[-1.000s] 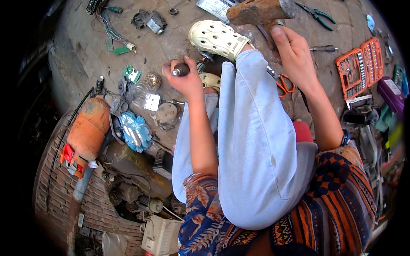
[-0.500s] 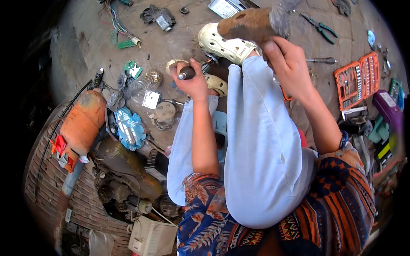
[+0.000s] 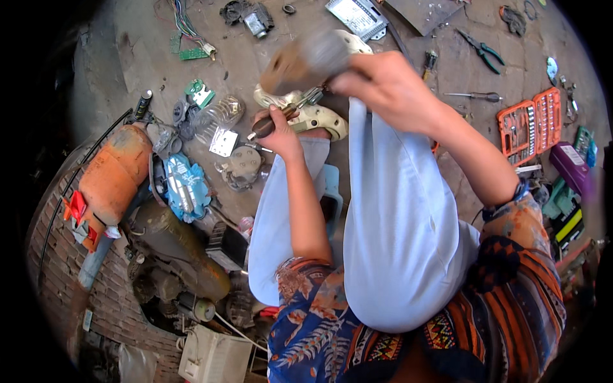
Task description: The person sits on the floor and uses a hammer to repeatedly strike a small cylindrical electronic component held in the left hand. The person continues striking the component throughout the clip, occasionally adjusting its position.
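Progress: judged mid-work. The small grey metal part point(image 3: 311, 97) is beside the left shoe point(image 3: 319, 121), well in from the edges of the floor point(image 3: 128, 70). Left hand point(image 3: 281, 134): grip closed around a handled tool point(image 3: 262, 127), tilted, its far end toward the part. Right hand point(image 3: 383, 86): grip closed, apparently on the shaft of a hammer point(image 3: 284, 70), whose head shows just beyond the left hand. Done: both tools in hand, part in place. Left: presumably striking, or more of it (number of blows not readable); no detached piece made out. A green circuit board point(image 3: 203, 96) and a round disc point(image 3: 246, 163) lie toward the floor's left edge; whether they belong to this part, cannot tell.

Hard to see: hammer head smeared by blur, shaft mostly hidden by fingers; tool tip, and any contact with the part, unclear; right shoe point(image 3: 357, 42) largely covered by the hammer; the floor's outer edges cut off by the black rim
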A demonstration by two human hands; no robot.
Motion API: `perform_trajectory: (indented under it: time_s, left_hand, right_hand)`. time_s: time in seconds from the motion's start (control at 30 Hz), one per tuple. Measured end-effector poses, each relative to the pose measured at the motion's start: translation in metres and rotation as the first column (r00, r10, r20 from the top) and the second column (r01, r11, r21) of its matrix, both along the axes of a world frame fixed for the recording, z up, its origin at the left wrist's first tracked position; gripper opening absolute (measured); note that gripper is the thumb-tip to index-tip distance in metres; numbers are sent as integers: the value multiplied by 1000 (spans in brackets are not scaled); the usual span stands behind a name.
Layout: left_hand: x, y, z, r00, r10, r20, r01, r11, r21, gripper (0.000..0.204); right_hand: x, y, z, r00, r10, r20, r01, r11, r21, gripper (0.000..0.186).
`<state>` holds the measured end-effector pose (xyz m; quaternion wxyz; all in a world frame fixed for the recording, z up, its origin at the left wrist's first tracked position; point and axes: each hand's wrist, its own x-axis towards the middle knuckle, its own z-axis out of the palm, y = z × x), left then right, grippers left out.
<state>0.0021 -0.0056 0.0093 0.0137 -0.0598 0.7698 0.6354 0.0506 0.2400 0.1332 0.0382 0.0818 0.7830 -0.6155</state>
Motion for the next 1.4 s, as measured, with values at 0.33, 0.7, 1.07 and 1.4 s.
perform_trajectory:
  time_s: [0.33,0.7,1.07,1.4]
  left_hand:
    - [-6,38,15,977,-168,-131,129,955,-266,22]
    - [10,40,11,988,-85,-131,72,992,-106,20]
    - [8,-3,-37,982,-112,-151,60,948,-313,16]
    - [9,7,-4,999,45,23,-45,999,-12,19]
  right_hand:
    - [42,24,-16,906,-395,150,403,915,-26,43]
    - [50,19,-26,927,-339,164,348,937,-28,35]
    - [-4,-29,-17,958,285,36,-286,929,234,41]
    - [20,10,-32,956,-282,84,285,958,-20,41]
